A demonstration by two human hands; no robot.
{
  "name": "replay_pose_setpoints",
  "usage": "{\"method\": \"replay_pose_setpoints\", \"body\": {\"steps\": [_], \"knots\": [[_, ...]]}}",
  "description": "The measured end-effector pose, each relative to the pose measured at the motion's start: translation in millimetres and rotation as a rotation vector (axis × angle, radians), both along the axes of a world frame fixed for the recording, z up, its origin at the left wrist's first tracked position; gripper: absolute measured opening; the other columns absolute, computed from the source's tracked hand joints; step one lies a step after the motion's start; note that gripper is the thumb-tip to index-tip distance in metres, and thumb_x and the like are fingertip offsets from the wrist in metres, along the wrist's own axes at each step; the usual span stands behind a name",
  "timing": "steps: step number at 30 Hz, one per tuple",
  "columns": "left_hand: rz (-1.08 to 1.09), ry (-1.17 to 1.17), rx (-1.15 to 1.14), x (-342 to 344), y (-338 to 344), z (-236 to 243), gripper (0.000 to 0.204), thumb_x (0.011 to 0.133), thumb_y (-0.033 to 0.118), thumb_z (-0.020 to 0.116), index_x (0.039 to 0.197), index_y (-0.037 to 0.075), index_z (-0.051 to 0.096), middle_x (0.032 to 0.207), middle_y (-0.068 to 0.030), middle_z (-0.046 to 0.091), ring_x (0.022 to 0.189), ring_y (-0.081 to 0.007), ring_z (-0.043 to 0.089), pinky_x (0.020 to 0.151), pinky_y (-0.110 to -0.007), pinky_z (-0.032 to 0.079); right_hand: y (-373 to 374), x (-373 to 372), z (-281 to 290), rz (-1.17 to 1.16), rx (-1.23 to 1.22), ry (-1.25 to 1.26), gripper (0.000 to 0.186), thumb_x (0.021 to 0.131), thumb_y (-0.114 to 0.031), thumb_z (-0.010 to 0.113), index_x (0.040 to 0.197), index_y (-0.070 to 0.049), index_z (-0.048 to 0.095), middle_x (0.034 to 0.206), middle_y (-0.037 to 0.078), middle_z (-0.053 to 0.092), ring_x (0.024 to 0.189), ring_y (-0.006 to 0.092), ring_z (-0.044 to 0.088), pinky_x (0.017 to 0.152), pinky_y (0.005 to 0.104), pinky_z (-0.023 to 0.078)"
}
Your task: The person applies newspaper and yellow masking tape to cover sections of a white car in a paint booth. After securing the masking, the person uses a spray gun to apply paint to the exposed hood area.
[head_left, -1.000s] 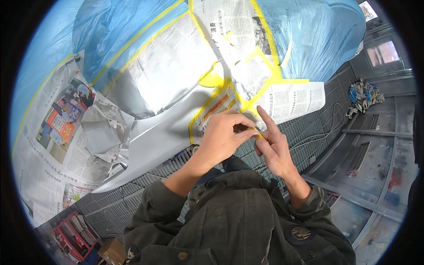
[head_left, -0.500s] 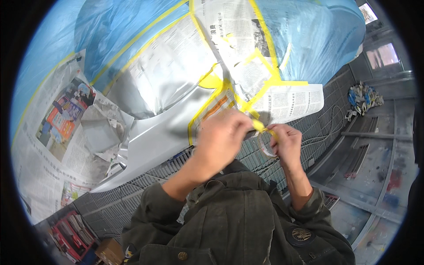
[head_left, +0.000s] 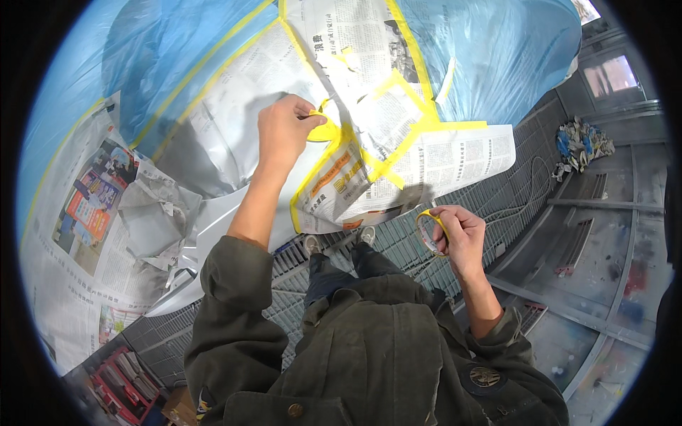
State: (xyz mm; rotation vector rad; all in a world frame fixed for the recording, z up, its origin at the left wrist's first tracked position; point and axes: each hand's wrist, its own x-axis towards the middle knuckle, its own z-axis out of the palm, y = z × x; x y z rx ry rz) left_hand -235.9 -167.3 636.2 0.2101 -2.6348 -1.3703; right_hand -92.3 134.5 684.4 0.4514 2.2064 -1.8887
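Note:
My right hand (head_left: 458,238) is closed around a roll of yellow masking tape (head_left: 431,240), held over the grated floor. My left hand (head_left: 284,135) reaches up to the covered car body, its thumb and fingers pinched at a piece of yellow masking tape (head_left: 325,128). That tape touches the rounded yellow patch, and its hidden part lies under my fingertips. Newspaper (head_left: 455,163) is fixed to the body with yellow tape strips. Nearest my left hand, bare silvery paintwork (head_left: 234,206) shows beside grey-white masking paper (head_left: 249,99).
Blue plastic film (head_left: 497,57) covers the far panels. Crumpled paper (head_left: 153,220) sticks out on the left. A crumpled heap (head_left: 586,142) and a hose (head_left: 511,202) lie on the right. A red rack (head_left: 124,383) stands lower left.
My left hand has moved up and left, away from the roll, to the yellow patch. The tape stretched between both hands is gone. My right hand keeps the roll, nearly in place.

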Motion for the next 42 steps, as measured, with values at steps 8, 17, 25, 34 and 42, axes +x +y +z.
{"method": "replay_pose_setpoints", "body": {"steps": [8, 17, 25, 34, 42], "knots": [[0.066, 0.226, -0.112, 16, 8, -3, 0.015, 0.078, 0.009, 0.082, 0.089, 0.001, 0.075, 0.086, -0.0125, 0.065, 0.074, -0.0278, 0.067, 0.069, -0.037, 0.053, 6, -2, 1, 0.008, -0.017, 0.002, 0.024, 0.102, -0.012, 0.055, 0.1, 0.005, 0.072, 0.065, 0.005, 0.064, 0.046, 0.004, 0.05, 0.044, 0.0192, 0.038], [-0.002, 0.12, -0.167, 18, 16, -15, 0.024, 0.079, 0.015, 0.082, 0.094, -0.001, 0.072, 0.091, -0.0151, 0.067, 0.078, -0.0324, 0.068, 0.071, -0.04, 0.054, -4, -3, -6, 0.054, -0.028, -0.015, 0.024, 0.102, -0.012, 0.055, 0.102, 0.004, 0.073, 0.065, 0.004, 0.065, 0.048, 0.0038, 0.051, 0.044, 0.0195, 0.038], [-0.01, 0.176, -0.314, 30, 20, 2, 0.038, 0.073, 0.025, 0.088, 0.095, -0.001, 0.07, 0.082, -0.0152, 0.067, 0.069, -0.0312, 0.065, 0.064, -0.04, 0.051, -27, -2, 15, 0.199, -0.024, -0.021, 0.025, 0.103, -0.01, 0.052, 0.117, 0.001, 0.07, 0.067, 0.003, 0.064, 0.048, 0.0032, 0.047, 0.045, 0.0199, 0.037], [-0.505, -0.183, 0.564, 131, 74, 41, 0.024, 0.085, 0.013, 0.082, 0.099, -0.004, 0.072, 0.085, -0.0093, 0.072, 0.074, -0.0117, 0.067, 0.066, -0.027, 0.053, -28, 11, 19, 0.47, 0.076, 0.117, 0.067, 0.096, -0.008, 0.045, 0.159, 0.0, 0.025, 0.065, 0.006, 0.061, 0.059, 0.0098, 0.053, 0.061, 0.026, 0.045], [-0.411, 0.188, 0.293, 139, 80, 45, 0.011, 0.083, 0.004, 0.077, 0.091, 0.001, 0.072, 0.086, -0.0104, 0.069, 0.072, -0.0271, 0.068, 0.064, -0.034, 0.054, -30, 13, 3, 0.269, 0.115, 0.02, 0.021, 0.101, -0.009, 0.056, 0.111, 0.002, 0.07, 0.071, 0.005, 0.069, 0.057, 0.0069, 0.061, 0.051, 0.023, 0.048]]}}
